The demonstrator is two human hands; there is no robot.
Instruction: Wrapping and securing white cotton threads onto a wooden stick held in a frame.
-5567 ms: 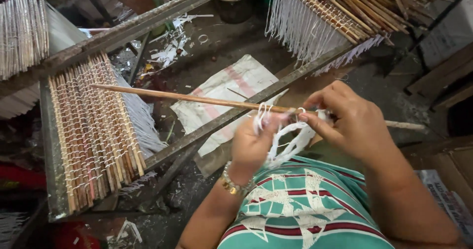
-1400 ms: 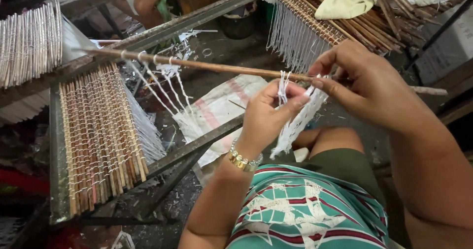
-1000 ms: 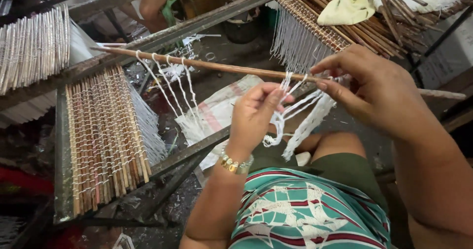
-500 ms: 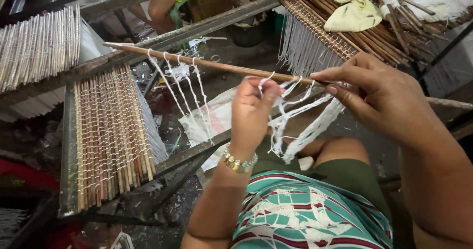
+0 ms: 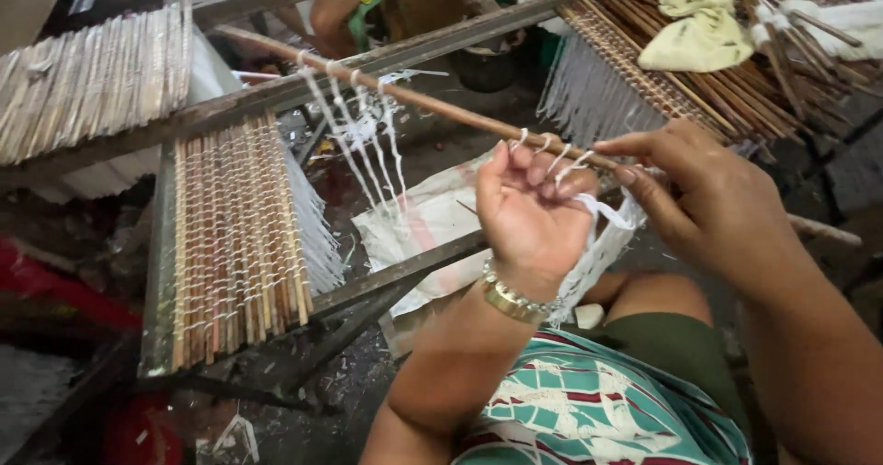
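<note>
Wooden stick held across both hands, white string worked at its middle.

The wooden stick [image 5: 432, 106] is pinched by the right hand [image 5: 708, 207] — just left of it, the left hand [image 5: 529, 212] is closed on white string [image 5: 602, 244] hanging below.

strings [image 5: 602, 244] white | stick [image 5: 441, 108] brown | cloth [image 5: 694, 23] pale yellow | bracelet [image 5: 510, 299] gold
</note>
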